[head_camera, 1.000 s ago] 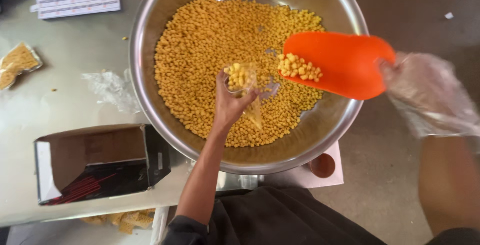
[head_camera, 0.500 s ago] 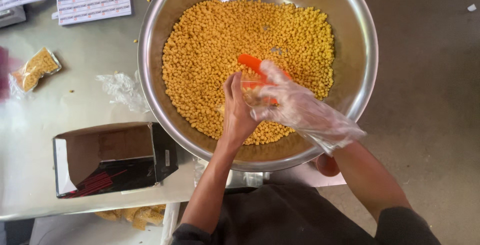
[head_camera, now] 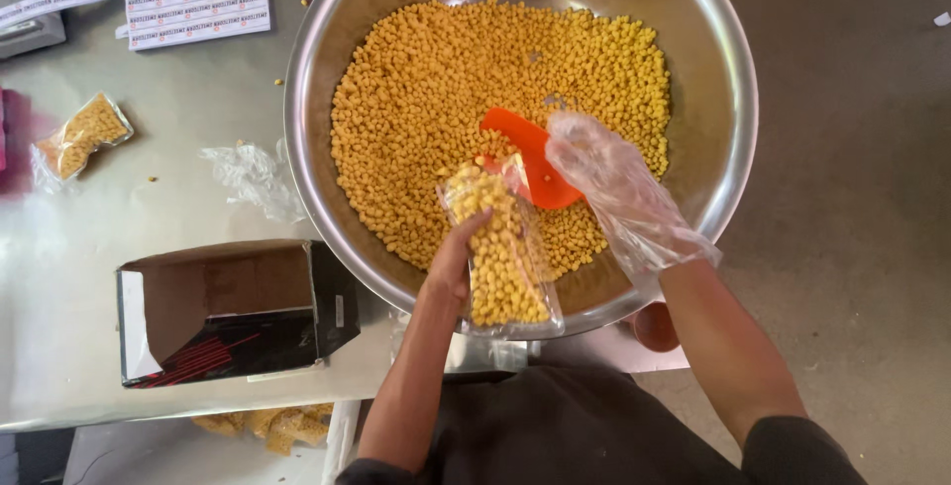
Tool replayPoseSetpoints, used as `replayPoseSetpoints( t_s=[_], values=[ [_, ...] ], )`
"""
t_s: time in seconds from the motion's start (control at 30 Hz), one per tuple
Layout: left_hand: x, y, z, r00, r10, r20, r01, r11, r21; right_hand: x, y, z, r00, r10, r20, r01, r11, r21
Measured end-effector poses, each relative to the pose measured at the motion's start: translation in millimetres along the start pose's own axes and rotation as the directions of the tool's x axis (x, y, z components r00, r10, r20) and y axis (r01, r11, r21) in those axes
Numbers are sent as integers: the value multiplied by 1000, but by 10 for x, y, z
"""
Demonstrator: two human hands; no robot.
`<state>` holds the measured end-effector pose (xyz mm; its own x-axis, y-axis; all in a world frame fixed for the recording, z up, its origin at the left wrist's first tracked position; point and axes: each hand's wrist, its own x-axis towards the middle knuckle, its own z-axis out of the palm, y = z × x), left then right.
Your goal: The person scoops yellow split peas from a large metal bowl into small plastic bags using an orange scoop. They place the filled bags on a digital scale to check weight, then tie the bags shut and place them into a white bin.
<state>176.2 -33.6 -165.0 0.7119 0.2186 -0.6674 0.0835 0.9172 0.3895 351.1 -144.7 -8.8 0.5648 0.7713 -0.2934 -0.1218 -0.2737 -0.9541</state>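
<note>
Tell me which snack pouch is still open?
The clear pouch in the left hand over the steel bowl, its mouth at the orange scoop; the small pouch lies on the table.

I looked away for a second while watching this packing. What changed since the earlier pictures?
The right hand brought the orange scoop down from the bowl's right side to the clear bag; the bag now looks nearly full. The left hand still holds the bag over the steel bowl. The box stayed put.
</note>
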Motion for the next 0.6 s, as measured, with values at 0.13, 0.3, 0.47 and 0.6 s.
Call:
replayPoseSetpoints(
  t_s=[0.13,0.3,0.47,0.6],
  values=[
    [-33,-68,-6,998,55,28,-56,997,45,-144,-28,-83,999,10,39,-11,1000,19],
    [-242,25,311,909,239,342,-392,772,501,-305,-171,-239,967,-59,248,90,989,-114],
    [-458,395,597,798,260,544,-599,448,664,-443,-357,-345,923,-248,292,363,813,-455],
    [-583,477,682,716,293,634,-697,352,625,-530,-486,-394,908,-220,357,308,928,-211]
  ],
)
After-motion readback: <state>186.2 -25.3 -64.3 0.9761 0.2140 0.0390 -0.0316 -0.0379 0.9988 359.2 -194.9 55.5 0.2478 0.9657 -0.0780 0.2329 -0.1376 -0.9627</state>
